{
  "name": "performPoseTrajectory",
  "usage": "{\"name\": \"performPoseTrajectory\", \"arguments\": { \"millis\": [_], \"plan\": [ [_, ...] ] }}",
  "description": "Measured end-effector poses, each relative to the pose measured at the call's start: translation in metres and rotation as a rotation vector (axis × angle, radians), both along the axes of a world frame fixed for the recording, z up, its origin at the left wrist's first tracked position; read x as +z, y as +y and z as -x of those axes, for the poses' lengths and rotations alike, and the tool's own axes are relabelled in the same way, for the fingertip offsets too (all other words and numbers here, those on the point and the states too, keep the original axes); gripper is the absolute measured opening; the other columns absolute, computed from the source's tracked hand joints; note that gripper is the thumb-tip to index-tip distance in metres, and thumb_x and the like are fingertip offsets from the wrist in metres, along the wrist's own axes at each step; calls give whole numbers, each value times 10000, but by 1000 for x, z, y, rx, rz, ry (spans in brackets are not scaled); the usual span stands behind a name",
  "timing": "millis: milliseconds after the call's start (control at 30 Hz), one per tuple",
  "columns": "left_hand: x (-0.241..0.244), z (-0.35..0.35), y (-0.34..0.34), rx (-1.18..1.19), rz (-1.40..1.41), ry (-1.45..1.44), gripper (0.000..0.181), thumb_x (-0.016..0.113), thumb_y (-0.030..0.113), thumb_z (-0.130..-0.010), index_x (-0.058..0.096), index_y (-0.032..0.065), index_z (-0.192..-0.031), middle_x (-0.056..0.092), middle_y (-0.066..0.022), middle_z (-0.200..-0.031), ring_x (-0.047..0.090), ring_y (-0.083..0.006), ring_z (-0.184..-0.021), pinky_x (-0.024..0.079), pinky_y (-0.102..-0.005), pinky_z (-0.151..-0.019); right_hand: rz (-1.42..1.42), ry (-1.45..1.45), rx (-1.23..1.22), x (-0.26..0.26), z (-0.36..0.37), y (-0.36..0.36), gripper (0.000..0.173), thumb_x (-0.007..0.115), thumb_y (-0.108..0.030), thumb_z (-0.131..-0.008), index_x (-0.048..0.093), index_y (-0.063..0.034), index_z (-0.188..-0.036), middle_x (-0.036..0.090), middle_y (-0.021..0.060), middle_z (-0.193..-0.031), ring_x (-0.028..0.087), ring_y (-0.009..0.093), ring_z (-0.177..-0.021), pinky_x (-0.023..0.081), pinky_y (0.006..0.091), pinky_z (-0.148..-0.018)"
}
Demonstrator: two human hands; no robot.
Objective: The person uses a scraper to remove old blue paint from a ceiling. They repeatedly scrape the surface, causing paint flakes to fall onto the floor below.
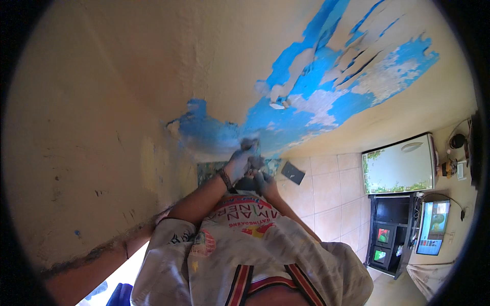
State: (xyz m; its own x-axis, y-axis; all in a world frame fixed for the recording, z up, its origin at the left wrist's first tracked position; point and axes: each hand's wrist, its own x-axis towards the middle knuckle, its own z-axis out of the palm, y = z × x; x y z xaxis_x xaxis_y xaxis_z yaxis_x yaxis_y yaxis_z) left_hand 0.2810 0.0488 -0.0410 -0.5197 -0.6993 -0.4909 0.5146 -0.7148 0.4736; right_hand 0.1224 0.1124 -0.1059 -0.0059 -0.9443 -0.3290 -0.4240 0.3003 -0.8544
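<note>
My left hand, dusty and blurred, reaches forward at the base of a wall with peeling cream paint. A bracelet circles that wrist. At its fingers is a small dark grey thing, too blurred to name. Bare blue undercoat shows on the wall right in front of it. My right hand is close beside and below the left, near my body. Blur hides its fingers and anything it may hold. A dark, flat rectangular sheet lies on the floor to the right of both hands.
Under my hands, a paint-spotted green mat or board lies against the wall. Curled paint flakes hang above. Pale floor tiles run right towards a refrigerator, a black cabinet and a lit television. A bright opening is at lower left.
</note>
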Motion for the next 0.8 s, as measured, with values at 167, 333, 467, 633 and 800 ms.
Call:
{"name": "performPoseTrajectory", "arguments": {
  "millis": [167, 333, 467, 633, 800],
  "plan": [
    [7, -3, -10, 140, 186, -21, 388, 596, 395, -894, 539, 41, -1042, 628, -88, -885, 624, -176, -747, 498, -310, -597, 304, -259, 77, 15, -9, -13, 352, 550, -388, -924, 572, -46, -849, 509, -4, -566, 461, 89, -458, 348, 255, -415],
    [-20, 2, -12, 232, 181, -8, 358, 585, 371, -908, 562, 21, -980, 630, -58, -881, 602, -155, -764, 488, -304, -682, 92, -332, 88, 7, -12, -39, 300, 583, -330, -913, 593, -30, -894, 534, 0, -586, 471, 78, -482, 344, 250, -430],
    [-47, -2, -23, 158, 229, -129, 332, 534, 347, -940, 555, 28, -1031, 620, -58, -902, 589, -155, -864, 471, -303, -787, 121, -379, 47, -13, -21, -56, 226, 620, -243, -890, 612, -17, -877, 555, 6, -612, 480, 73, -512, 357, 250, -467],
    [-47, -7, -37, 159, 339, -324, 332, 539, 347, -937, 568, 27, -1023, 621, -44, -901, 592, -132, -846, 476, -280, -756, 170, -317, 33, -37, -29, -78, 121, 638, -135, -839, 608, -29, -791, 575, 6, -641, 484, 91, -521, 375, 261, -499],
    [-20, -18, -41, 167, 436, -432, 333, 549, 346, -922, 610, 19, -932, 640, -41, -846, 605, -130, -776, 484, -281, -703, 529, -123, 146, -48, -37, -90, 89, 636, -83, -747, 576, -53, -689, 531, 11, -594, 500, 121, -503, 373, 289, -461]
  ]
}}
